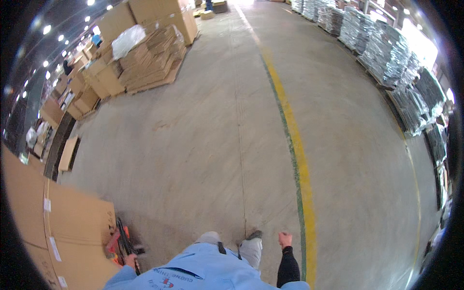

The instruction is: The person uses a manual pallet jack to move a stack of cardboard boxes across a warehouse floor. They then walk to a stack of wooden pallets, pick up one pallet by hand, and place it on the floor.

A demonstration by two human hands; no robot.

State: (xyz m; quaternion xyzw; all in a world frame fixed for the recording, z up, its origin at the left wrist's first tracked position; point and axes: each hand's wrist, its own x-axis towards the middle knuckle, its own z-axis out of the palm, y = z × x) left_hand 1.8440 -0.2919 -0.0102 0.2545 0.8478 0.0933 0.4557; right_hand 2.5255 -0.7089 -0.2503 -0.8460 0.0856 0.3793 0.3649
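At the lower left, my left hand (130, 261) is closed around the black handle (124, 238) of what looks like a red and orange pallet jack (113, 244). A large brown cardboard box (79, 217), sealed with tape and bearing white labels, stands right beside the handle. The jack's lower part is out of sight behind the box. My right hand (285, 239) hangs at my side over the floor with its fingers curled in and nothing in them. A black sleeve covers that forearm, and my shirt is light blue.
A yellow line (295, 140) edged in green runs along the concrete floor to my right. Wrapped stacks on pallets (382, 53) line the right side. Flattened cardboard (152, 60) and boxes (104, 77) stand at the far left, and a cardboard piece (68, 153) lies nearer.
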